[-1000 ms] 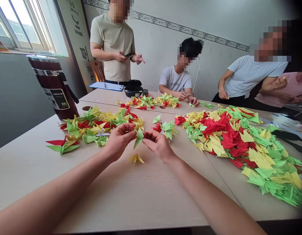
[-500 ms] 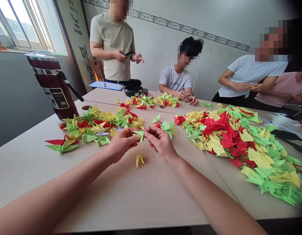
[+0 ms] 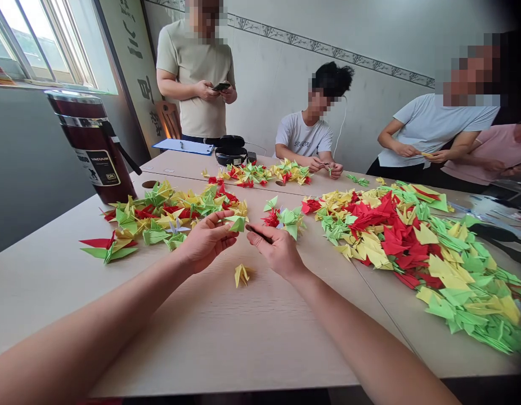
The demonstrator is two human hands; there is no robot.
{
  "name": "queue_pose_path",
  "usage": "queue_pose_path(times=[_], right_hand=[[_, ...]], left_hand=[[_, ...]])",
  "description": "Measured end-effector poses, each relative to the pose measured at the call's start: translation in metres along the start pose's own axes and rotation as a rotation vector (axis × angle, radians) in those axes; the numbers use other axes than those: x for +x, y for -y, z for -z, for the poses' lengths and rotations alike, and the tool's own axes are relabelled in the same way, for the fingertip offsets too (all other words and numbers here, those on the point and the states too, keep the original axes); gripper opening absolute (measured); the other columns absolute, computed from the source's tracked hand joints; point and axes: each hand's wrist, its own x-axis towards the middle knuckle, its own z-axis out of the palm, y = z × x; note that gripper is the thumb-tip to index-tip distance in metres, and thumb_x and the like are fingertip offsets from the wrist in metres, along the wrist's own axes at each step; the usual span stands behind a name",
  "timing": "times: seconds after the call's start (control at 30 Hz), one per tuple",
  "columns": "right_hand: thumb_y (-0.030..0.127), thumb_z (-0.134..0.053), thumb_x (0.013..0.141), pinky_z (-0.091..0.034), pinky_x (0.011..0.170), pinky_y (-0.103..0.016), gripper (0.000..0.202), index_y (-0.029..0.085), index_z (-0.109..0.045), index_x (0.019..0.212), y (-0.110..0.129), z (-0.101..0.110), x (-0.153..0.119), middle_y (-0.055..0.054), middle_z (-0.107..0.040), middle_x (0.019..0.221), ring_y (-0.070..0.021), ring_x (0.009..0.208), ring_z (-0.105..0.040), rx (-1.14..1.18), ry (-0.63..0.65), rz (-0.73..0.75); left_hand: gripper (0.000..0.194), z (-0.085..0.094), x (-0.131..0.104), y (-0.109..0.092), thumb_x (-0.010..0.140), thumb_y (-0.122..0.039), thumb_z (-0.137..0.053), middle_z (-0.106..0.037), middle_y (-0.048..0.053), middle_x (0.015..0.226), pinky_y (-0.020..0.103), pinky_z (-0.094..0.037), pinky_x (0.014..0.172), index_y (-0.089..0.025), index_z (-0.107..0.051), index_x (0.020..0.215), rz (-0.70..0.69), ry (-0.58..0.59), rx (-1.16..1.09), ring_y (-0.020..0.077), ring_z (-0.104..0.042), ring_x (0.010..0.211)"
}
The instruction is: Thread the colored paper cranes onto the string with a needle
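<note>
Between the thumb and fingers of my left hand [image 3: 210, 241] is a small green folded paper crane [image 3: 237, 224]. My right hand [image 3: 279, 250] is closed round a slim dark tool [image 3: 260, 233], whose tip points at the green paper from just to its right; its exact kind is hard to make out. Below both hands a yellow paper crane [image 3: 242, 274] stands on the table [image 3: 227, 332]. Just beyond my right hand lie green and red cranes [image 3: 291, 220]. A heap of opened cranes [image 3: 171, 208] in red, green and yellow spreads behind my left hand.
A large pile of folded paper pieces [image 3: 395, 236] covers the right side. At left stands a dark red vacuum flask [image 3: 94, 152]. Farther back are a clipboard [image 3: 184, 147], a black case [image 3: 230, 153] and more cranes [image 3: 260, 174]. Several people are around the far side.
The tool in my right hand has swung from near upright to pointing left at the green paper. My left fingers have spread a little, still pinching the paper. The standing person's hands came together at a phone.
</note>
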Motion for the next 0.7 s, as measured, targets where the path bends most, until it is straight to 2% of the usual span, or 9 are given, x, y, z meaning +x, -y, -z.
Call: queue_pose_path(times=[0.23, 0.7], right_hand=[[0.031, -0.057, 0.08, -0.051, 0.077, -0.03, 0.03, 0.018, -0.068, 0.105, 0.0036, -0.0002, -0.0007, -0.002, -0.072, 0.095, -0.0187, 0.084, -0.065, -0.073, 0.005, 0.029], [0.029, -0.057, 0.08, -0.049, 0.072, -0.027, 0.029, 0.017, -0.069, 0.102, 0.0062, 0.0012, -0.0003, -0.003, -0.072, 0.089, -0.0165, 0.077, -0.064, -0.145, -0.018, 0.037]], left_hand=[[0.031, 0.0004, 0.0017, 0.0022, 0.069, -0.005, -0.065, -0.064, 0.002, 0.076, 0.021, -0.048, 0.063, -0.016, -0.057, 0.096, 0.008, 0.023, 0.029, 0.0088, -0.06, 0.064], [0.034, 0.0023, 0.0026, 0.003, 0.067, -0.005, -0.067, -0.065, 0.002, 0.079, 0.022, -0.048, 0.064, -0.017, -0.058, 0.097, 0.006, 0.03, 0.02, 0.0098, -0.061, 0.067]])
